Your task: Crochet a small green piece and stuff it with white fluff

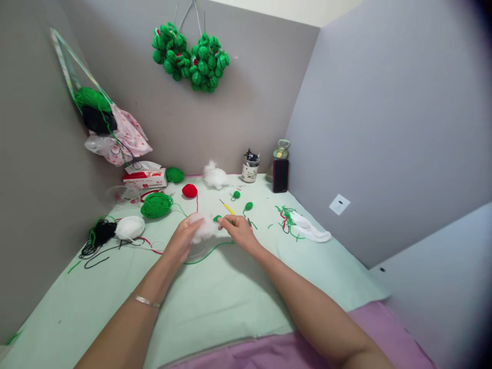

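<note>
My left hand point(181, 237) is curled around a wad of white stuffing point(205, 227) in the middle of the pale green table point(215, 297). My right hand point(239, 229) pinches a small green crocheted piece point(218, 218) right beside the stuffing. A strand of green yarn point(207, 253) trails from it in a curve across the table below my hands. A yellow-handled crochet hook point(227, 207) lies just beyond my right hand.
Green yarn ball point(156, 204), red ball point(189, 190), white point(129, 227) and black yarn point(102, 231) lie left. More stuffing point(214, 175), a jar point(250, 167) and a phone point(280, 175) stand at the back. Yarn scraps and white cloth point(307, 228) lie right. Green crocheted bunches point(190, 56) hang on the wall.
</note>
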`<state>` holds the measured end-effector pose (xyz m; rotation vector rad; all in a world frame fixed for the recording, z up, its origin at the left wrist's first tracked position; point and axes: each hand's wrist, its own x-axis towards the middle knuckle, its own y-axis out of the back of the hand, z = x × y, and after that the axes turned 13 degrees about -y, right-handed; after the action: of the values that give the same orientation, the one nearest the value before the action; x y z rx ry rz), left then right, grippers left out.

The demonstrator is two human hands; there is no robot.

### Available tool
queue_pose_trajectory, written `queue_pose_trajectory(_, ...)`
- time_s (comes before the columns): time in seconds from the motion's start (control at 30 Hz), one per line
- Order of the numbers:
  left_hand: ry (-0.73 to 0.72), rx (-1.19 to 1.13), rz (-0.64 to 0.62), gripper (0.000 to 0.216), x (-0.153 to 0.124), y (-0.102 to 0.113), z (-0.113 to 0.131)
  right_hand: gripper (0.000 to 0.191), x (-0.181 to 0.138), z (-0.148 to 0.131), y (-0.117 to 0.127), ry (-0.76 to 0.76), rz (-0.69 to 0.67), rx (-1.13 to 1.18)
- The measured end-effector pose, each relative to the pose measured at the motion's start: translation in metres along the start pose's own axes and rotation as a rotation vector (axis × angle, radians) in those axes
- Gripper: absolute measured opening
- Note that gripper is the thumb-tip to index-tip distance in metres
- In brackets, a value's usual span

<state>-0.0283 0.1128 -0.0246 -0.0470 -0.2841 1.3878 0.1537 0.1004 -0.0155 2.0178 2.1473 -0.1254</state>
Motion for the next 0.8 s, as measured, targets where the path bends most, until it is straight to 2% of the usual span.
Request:
queue_pose_trajectory(0.07, -0.039, -0.001, 0.058, 0.025, 0.002, 0.004, 0.001, 0.042, 0.0, 0.0, 0.002, -0.034, -0.045, 0.033)
queue_pose_trajectory(0.17, -0.065, 0.03, 0.098, 0.036, 0.002, 0.006, 0.005, 0.047, 0.002, 0.001, 0.005, -0.097, -0.136, 0.093)
queue_pose_trajectory(0.4, -0.042, 0.165, -0.016, 0.037, -0.005, -0.007, 0.008, 0.049, 0.0, 0.0, 0.0, -0.155, -0.27, 0.106)
queue_pose_trajectory(0.53, -0.009, 0.252, -0.003, 0.025, -0.003, -0.005, -0.001, 0.045, -0.002, -0.002, 0.0, -0.078, -0.211, 0.05)
queue_pose_trajectory(0.7, 0.042, 0.32, 0.069, 0.035, 0.001, 0.002, -0.007, 0.033, -0.002, -0.008, 0.007, 0.116, -0.055, 0.064)
queue_pose_trajectory(0.8, 0.057, 0.339, 0.079, 0.036, 0.002, 0.003, -0.009, 0.037, -0.003, -0.009, 0.007, 0.15, -0.092, 0.109)
